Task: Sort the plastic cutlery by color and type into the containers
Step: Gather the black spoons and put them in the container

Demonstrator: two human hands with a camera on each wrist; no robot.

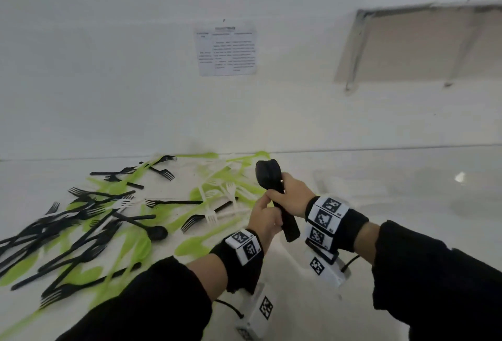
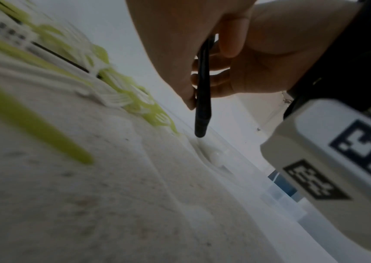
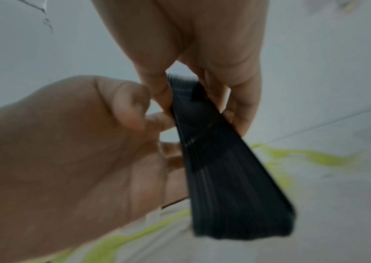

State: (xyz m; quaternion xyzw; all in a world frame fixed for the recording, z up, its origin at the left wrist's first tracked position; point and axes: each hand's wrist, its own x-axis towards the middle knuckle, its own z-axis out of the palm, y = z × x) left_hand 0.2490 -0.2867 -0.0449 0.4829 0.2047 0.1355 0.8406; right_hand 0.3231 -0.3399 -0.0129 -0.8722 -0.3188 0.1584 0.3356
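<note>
A stack of black plastic spoons (image 1: 275, 196) is held upright above the white table (image 1: 190, 232), bowls up. My right hand (image 1: 293, 193) grips the stacked handles. My left hand (image 1: 264, 213) pinches the same handles from the left side. The right wrist view shows the fanned handle ends of the stack (image 3: 222, 169) between the fingers of the right hand (image 3: 191, 46) and the left hand (image 3: 71, 151). In the left wrist view the stack (image 2: 202, 99) hangs edge-on below both hands. A mixed pile of black forks (image 1: 81, 232), green pieces (image 1: 195, 245) and white forks (image 1: 231, 191) covers the table to the left.
A clear plastic container (image 1: 423, 180) stands on the table to the right, and its rim (image 2: 276, 194) shows in the left wrist view. A printed sheet (image 1: 225, 51) hangs on the white wall behind. A recessed opening (image 1: 418, 44) is at the upper right.
</note>
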